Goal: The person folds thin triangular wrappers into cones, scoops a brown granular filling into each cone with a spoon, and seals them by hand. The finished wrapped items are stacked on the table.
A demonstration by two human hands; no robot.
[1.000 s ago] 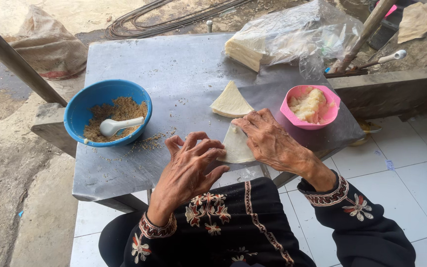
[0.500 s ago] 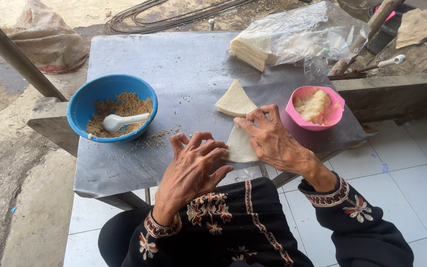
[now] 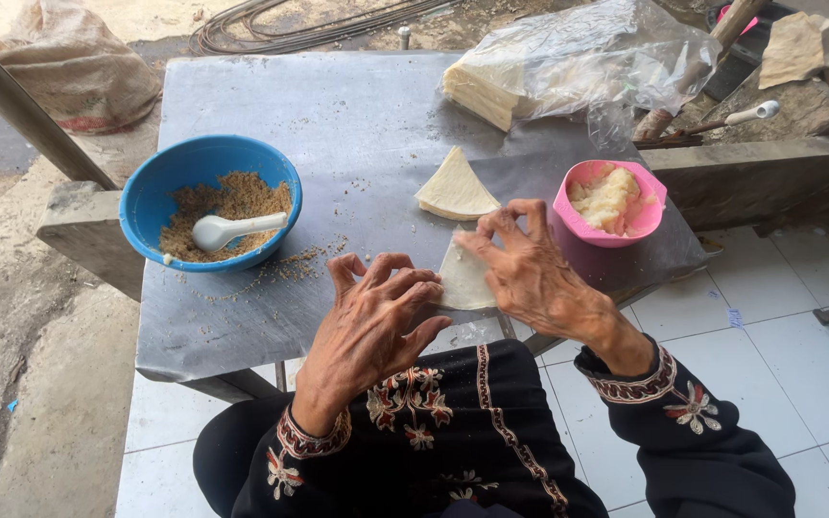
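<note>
1. Left hand [image 3: 376, 312] is half curled, fingertips pressing the left edge of the wrapper [image 3: 462, 278]; it pins, not grips.
2. Right hand [image 3: 530, 273] arches over the right edge, thumb & fingers pinching the upper corner.
3. Wrapper lies flat on the grey table [image 3: 338, 115], near the front edge, just below a folded triangle [image 3: 455, 187].
4. To fold well, I think: keep both edges aligned, press w/ fingertips only, smooth from centre out so no air stays.
5. Keep crumbs near the blue bowl [image 3: 160, 182] off the seam; the pink bowl [image 3: 573, 192] is close at the right.
</note>
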